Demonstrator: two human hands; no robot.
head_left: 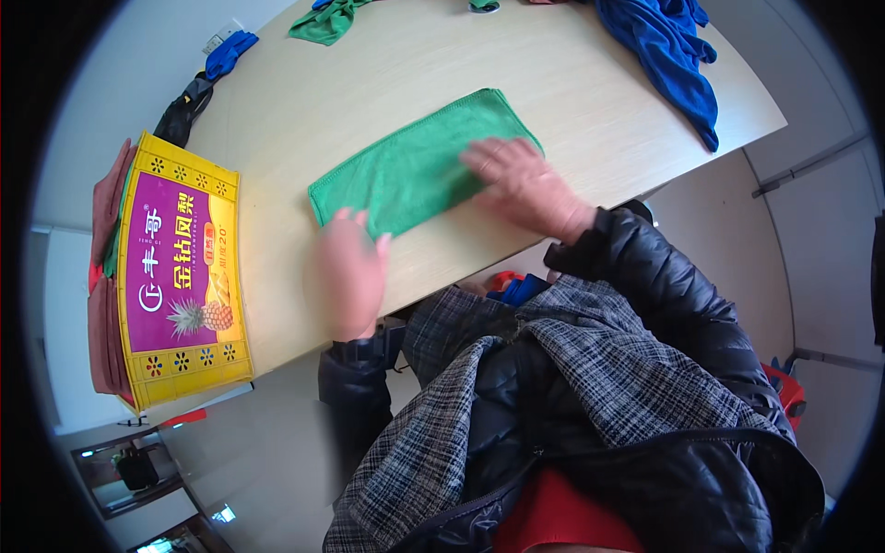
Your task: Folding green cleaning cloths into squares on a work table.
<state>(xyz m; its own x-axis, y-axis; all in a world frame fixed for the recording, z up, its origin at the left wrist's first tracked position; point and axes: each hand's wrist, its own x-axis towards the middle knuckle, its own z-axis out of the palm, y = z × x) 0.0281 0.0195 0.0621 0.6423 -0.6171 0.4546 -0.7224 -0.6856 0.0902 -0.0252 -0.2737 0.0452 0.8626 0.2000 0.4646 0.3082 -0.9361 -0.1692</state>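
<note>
A green cloth (419, 166), folded into a long rectangle, lies flat and slanted on the pale wooden table (304, 101). My right hand (527, 184) rests over its right part, fingers stretched out and slightly smeared by motion. At the near left corner of the cloth is my left hand (350, 276), blurred, its fingertips at the cloth's edge and the thumb apart from the fingers. Neither hand shows a grip on the cloth.
A yellow and purple box (184, 276) with brownish-red folded cloths (109, 332) stands at the table's left edge. Crumpled blue cloth (659, 64) lies at the far right, another green cloth (327, 20) at the far side. A black item (184, 111) and blue cloth (230, 55) sit far left.
</note>
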